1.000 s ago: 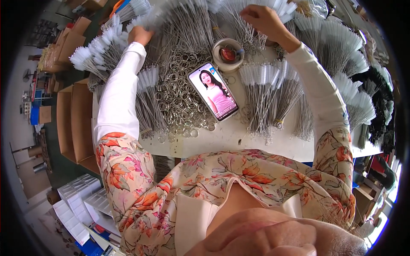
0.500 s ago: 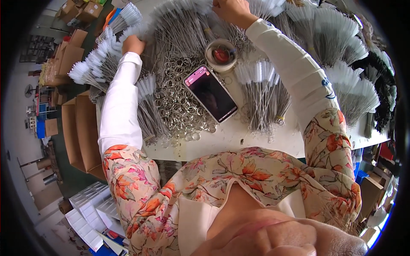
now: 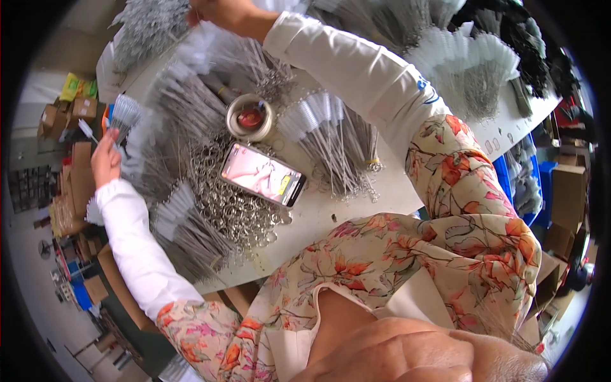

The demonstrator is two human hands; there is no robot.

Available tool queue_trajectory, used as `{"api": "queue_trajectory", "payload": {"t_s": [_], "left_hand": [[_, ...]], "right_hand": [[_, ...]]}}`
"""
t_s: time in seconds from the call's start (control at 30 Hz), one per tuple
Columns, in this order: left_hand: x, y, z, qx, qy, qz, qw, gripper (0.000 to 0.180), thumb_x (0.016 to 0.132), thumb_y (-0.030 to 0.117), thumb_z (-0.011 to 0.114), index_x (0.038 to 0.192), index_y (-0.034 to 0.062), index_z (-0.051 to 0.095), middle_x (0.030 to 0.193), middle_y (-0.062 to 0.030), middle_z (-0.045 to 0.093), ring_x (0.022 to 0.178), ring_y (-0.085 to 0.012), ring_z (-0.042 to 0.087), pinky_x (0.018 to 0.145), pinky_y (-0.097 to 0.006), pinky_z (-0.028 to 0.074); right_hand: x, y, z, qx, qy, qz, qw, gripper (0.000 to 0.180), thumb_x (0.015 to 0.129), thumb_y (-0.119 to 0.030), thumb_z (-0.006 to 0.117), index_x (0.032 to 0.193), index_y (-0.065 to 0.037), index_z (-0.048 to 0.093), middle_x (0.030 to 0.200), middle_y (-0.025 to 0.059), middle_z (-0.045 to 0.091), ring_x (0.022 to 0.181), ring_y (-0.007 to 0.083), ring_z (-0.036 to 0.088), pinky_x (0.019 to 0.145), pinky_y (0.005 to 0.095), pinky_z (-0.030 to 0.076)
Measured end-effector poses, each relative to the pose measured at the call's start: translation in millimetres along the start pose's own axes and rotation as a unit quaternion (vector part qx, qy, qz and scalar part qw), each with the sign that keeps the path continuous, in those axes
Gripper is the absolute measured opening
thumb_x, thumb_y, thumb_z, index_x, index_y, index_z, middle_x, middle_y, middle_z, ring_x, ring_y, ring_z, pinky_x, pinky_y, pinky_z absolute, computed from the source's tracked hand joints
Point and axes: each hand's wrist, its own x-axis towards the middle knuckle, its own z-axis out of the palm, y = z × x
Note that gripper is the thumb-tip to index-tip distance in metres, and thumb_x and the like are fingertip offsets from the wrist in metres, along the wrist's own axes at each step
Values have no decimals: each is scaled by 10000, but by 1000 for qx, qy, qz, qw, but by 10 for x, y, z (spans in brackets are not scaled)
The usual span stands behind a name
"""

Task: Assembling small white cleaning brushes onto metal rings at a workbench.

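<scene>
At the left edge of the table my left hand (image 3: pixel 107 159) is closed, with a thin wire-handled brush (image 3: pixel 88 130) sticking out of it, its white bristle end pointing up and left. Just beside those fingers stands a small fan of wire brushes (image 3: pixel 125 112). My right hand (image 3: pixel 232 14) reaches to the top edge of the view above the brush piles; its fingers are blurred and partly cut off. Loose metal rings (image 3: pixel 219 210) lie heaped in the middle, under and around a phone (image 3: pixel 263 176) with a lit screen.
A round tub (image 3: pixel 249 118) with something red inside stands behind the phone. Wire-brush bundles (image 3: pixel 331 137) lie right of it, more (image 3: pixel 191 232) at the near left. White-tipped brushes (image 3: pixel 464 70) and black ones (image 3: pixel 509 44) pile up at the right. Cardboard boxes (image 3: pixel 560 204) stand beyond the table.
The view has turned, so the table appears tilted. My left hand now shows farther out with a brush in it; my right arm has swung left. The phone screen has gone from dark to bright.
</scene>
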Motion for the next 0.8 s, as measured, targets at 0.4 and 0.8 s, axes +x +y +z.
{"api": "queue_trajectory", "payload": {"t_s": [0.4,0.8], "left_hand": [[-1405,110,464,-8,106,19,994,262,913,175,554,1081,-25,536,836,-14,542,580,-14,425,475,-165,397],[-2331,-171,550,16,76,-27,997,239,960,251,462,1023,40,556,636,22,427,438,-3,253,364,-157,170]], "right_hand": [[-101,1858,-2849,-383,88,21,920,300,725,-313,601,782,-27,671,780,187,645,732,338,629,664,437,486],[7,1437,-2780,-378,340,-114,853,140,793,-205,586,806,-81,650,806,144,623,670,305,601,623,425,469]]}}
